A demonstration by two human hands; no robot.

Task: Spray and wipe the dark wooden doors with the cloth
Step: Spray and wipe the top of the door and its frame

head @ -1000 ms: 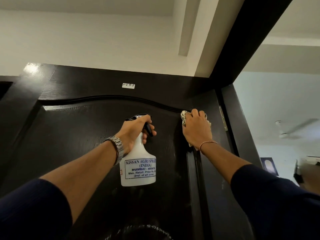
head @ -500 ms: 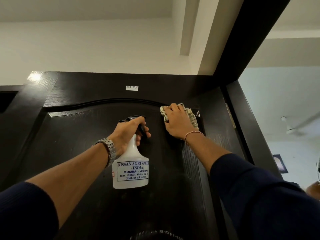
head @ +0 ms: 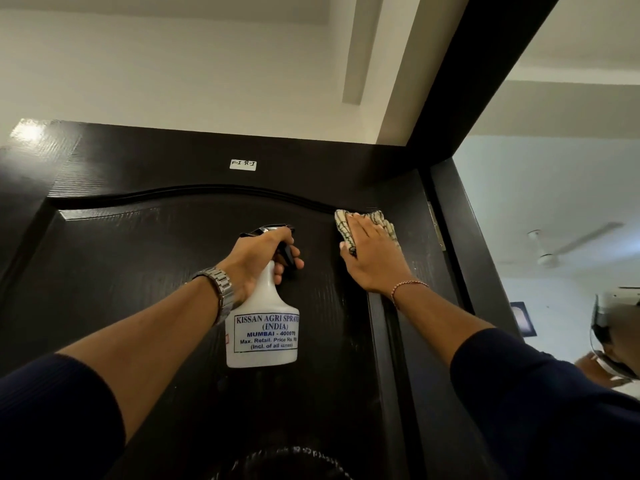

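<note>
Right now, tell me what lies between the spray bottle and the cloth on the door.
In the head view, only bare dark door panel shows between the spray bottle in the left hand and the cloth under the right hand.

Dim, soft light; glare on door [head: 104,271] top-left corner, wide-angle bend at edges, blur far right.

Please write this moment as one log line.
left hand: grips spray bottle | right hand: presses cloth flat on door | step: wiping
</note>
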